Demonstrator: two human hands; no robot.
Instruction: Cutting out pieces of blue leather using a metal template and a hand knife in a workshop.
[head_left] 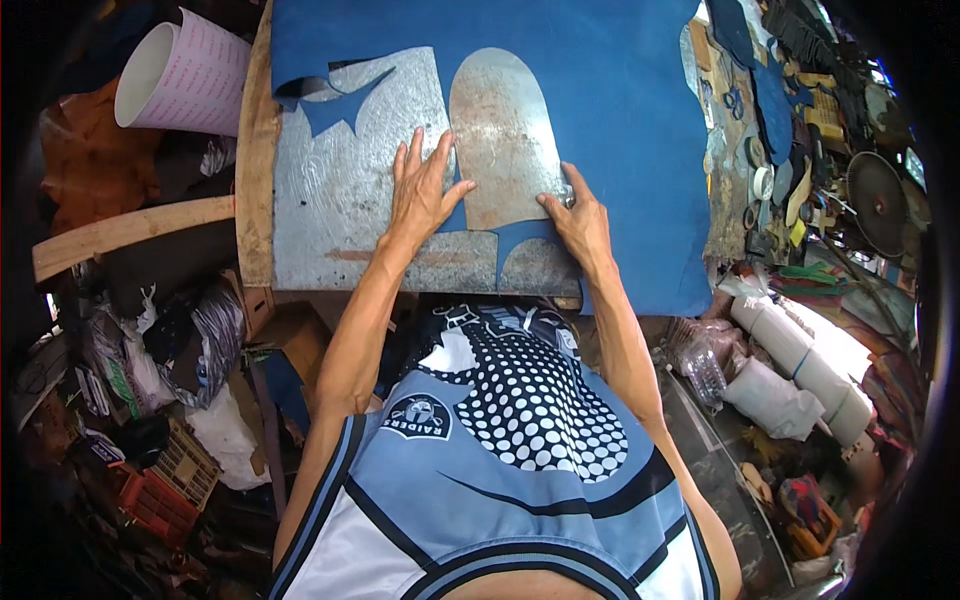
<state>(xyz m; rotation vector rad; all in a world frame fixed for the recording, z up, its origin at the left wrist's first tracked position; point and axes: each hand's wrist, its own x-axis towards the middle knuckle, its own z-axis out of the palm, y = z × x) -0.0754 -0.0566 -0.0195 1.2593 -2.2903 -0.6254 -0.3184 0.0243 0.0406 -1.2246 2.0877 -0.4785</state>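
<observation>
A metal template [508, 140] with a rounded top and rust-brown stains lies flat on a blue leather sheet [635, 130]. My left hand [425, 190] rests with fingers spread on the grey, scratched work surface [330, 200], its thumb close to the template's left edge. At the template's lower right edge is my right hand [580, 220], thumb and forefinger bent around a small shiny thing that I cannot make out. Cut edges of the leather run left of the template and below it, where the grey surface shows. A pointed leather flap [345, 105] is folded at the upper left.
A wooden edge [257, 170] borders the table on the left, with a rolled pink-and-white sheet [190, 75] beyond. Tools and tape [762, 183] lie along the right side near a round fan [876, 203]. Wrapped rolls [800, 350] and plastic crates [160, 505] stand lower down.
</observation>
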